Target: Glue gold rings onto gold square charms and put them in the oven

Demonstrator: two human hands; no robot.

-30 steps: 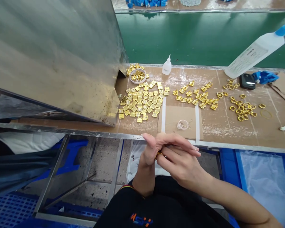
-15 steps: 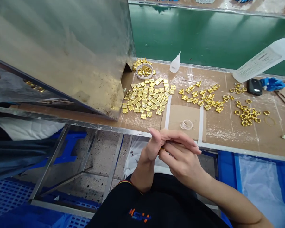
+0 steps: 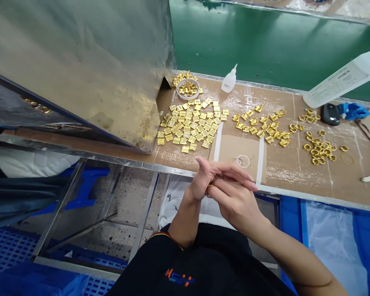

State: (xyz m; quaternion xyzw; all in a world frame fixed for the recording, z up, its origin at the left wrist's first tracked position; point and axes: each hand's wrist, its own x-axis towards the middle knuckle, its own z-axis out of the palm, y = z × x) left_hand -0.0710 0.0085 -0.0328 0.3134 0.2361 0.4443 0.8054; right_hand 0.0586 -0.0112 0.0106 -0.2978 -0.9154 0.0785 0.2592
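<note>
My left hand [image 3: 203, 181] and my right hand [image 3: 234, 199] are pressed together just in front of the bench edge. A small gold ring [image 3: 210, 187] shows between them, pinched by the fingers of both. On the bench beyond lie several gold square pieces [image 3: 189, 129], a row of gold clasps [image 3: 262, 125] and a cluster of gold rings [image 3: 320, 148]. A cardboard patch [image 3: 237, 152] taped down with white strips carries a small clear ring [image 3: 243, 161] right behind my fingers.
A big tilted metal sheet [image 3: 80, 65] covers the bench's left part. A white dish of gold parts [image 3: 188, 88], a small glue bottle [image 3: 229, 80], a large white bottle [image 3: 342, 80], a black object [image 3: 329, 114] and blue pieces [image 3: 353, 110] stand further back. A green wall [image 3: 265, 45] rises behind.
Both hands have risen slightly toward the bench edge, still joined on the gold ring. The view has shifted a little to the left and down.
</note>
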